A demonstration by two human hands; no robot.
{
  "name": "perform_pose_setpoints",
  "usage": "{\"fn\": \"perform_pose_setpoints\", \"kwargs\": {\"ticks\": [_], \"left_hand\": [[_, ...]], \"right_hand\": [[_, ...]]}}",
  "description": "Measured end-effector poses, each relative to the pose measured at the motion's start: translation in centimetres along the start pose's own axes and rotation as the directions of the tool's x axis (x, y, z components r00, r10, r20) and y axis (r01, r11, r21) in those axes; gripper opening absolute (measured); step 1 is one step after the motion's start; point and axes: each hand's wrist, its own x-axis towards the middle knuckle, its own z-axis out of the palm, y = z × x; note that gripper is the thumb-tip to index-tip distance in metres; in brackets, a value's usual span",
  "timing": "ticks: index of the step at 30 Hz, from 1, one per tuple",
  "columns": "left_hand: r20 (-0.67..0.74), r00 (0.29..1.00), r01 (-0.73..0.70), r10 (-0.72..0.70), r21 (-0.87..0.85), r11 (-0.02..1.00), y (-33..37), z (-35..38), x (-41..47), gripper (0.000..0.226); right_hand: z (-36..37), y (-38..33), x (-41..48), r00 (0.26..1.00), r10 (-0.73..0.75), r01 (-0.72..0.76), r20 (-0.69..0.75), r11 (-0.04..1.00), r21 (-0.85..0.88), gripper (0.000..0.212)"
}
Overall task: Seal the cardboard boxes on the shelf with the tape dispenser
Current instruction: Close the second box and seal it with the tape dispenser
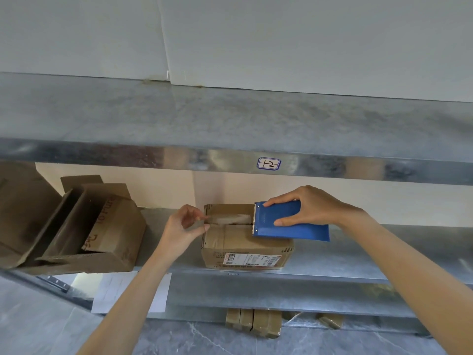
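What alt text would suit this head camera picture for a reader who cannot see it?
A person's right hand holds a blue tape dispenser over a small brown cardboard box on a grey metal shelf, while the left hand pinches the tape strip at the box's left edge. Further left sit larger open cardboard boxes.

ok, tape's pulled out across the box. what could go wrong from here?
1. The left hand only pinches the tape end at the left edge of the box; a slip could let it curl or land crooked.
2. Nothing pins the box, which sits close to the front of the shelf; a tug with the dispenser in the right hand could drag it.
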Motion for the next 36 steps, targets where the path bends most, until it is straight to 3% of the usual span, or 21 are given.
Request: {"fn": "perform_pose_setpoints", "kwargs": {"ticks": [3,7,15,23,36], "left_hand": [[-0.051,0.989,0.132,-0.142,-0.160,0.978,0.1,0.2,0.0,0.005],[-0.059,0.965,0.229,-0.257,-0.302,0.926,-0.1,0.3,0.1,0.015],[-0.086,0.921,0.345,-0.379,-0.267,0.900,-1.2,1.0,0.7,0.012],[-0.198,0.959,0.204,-0.204,-0.016,0.979,-2.0,2.5,0.3,0.017],[-0.277,0.958,0.136,-0.071,0.223,0.965,-2.8,3.1,-0.6,0.014]], "right_hand": [[-0.1,0.1,0.2,1.000,-0.003,0.003,0.009,1.000,0.001,0.040],[-0.1,0.1,0.5,1.000,-0.013,0.013,0.026,1.000,0.005,0.040],[0.0,0.2,0.8,0.999,-0.024,0.024,0.037,1.000,0.003,0.040],[0.3,0.4,0.5,1.000,-0.029,0.029,0.004,1.000,0.005,0.042],[0.3,0.5,0.3,0.999,-0.030,0.030,-0.010,1.000,0.007,0.043]]}}
